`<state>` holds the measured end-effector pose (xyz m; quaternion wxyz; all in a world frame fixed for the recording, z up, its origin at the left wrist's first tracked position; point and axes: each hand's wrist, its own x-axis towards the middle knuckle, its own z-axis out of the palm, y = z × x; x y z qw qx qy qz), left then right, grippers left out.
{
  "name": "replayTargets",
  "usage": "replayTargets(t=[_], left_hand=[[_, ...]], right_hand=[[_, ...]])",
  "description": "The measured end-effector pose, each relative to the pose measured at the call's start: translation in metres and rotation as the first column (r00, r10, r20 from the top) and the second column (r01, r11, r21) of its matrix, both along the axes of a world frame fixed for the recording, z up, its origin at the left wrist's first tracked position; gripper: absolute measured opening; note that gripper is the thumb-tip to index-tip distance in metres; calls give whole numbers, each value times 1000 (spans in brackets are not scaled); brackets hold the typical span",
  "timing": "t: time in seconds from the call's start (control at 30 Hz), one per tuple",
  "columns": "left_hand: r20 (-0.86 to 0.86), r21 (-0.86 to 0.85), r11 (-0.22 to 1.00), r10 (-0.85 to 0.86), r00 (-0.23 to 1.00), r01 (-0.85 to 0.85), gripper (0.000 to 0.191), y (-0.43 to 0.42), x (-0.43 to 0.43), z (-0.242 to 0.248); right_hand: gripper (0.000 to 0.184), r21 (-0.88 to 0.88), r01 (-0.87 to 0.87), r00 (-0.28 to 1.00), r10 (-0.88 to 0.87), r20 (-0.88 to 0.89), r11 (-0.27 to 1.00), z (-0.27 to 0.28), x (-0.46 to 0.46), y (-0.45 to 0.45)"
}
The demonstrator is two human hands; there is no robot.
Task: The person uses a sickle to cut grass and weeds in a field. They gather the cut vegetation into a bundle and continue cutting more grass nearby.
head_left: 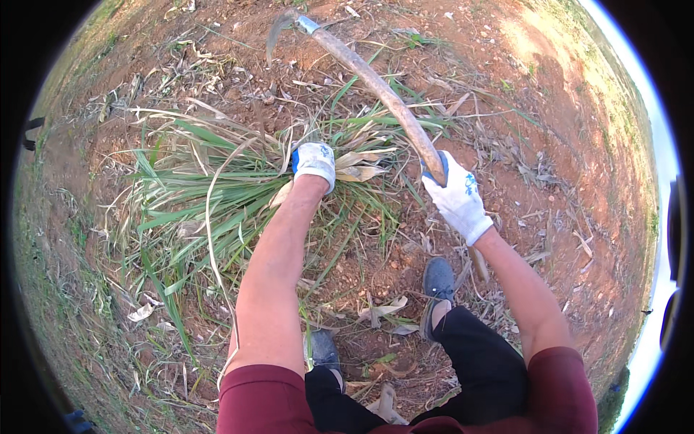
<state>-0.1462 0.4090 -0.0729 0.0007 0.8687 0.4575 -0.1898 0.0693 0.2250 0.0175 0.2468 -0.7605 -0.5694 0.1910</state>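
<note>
A large clump of long green and dry grass [217, 179] spreads over the soil on the left and middle. My left hand [315, 163], in a white work glove with a blue palm, is closed on the stalks near the clump's middle. In my right hand [452, 190], gloved alike, is the lower wooden handle [379, 89] of a sickle. The handle slants up and to the left, away from me. Its curved metal blade [279, 32] hangs at the top, pointing down, above the soil and apart from the grass.
Reddish, stony soil [542, 119] strewn with dry leaves surrounds the clump. My two dark shoes [438, 279] stand on the ground just below it. Loose dry husks [382, 310] lie between and beyond them. One long dry stalk [209, 217] arches beside my left arm.
</note>
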Motion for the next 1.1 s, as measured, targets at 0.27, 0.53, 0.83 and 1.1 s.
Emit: replayTargets(t=[0.27, 0.53, 0.83, 1.1], left_hand=[[24, -38, 999, 25, 999, -24, 23, -14, -10, -4], [46, 9, 998, 62, 997, -63, 18, -23, -10, -11], [24, 4, 996, 89, 996, -89, 22, -29, -18, -16], [8, 59, 996, 60, 998, -61, 20, -34, -15, -14]], right_hand=[[40, -326, 184, 966, -110, 234, 927, -8, 50, -96], [43, 19, -34, 947, 26, 320, 999, -5, 26, 7], [49, -394, 341, 819, -64, 571, 854, 18, 125, -143], [46, -47, 164, 961, -149, 235, 985, 32, 84, -94]])
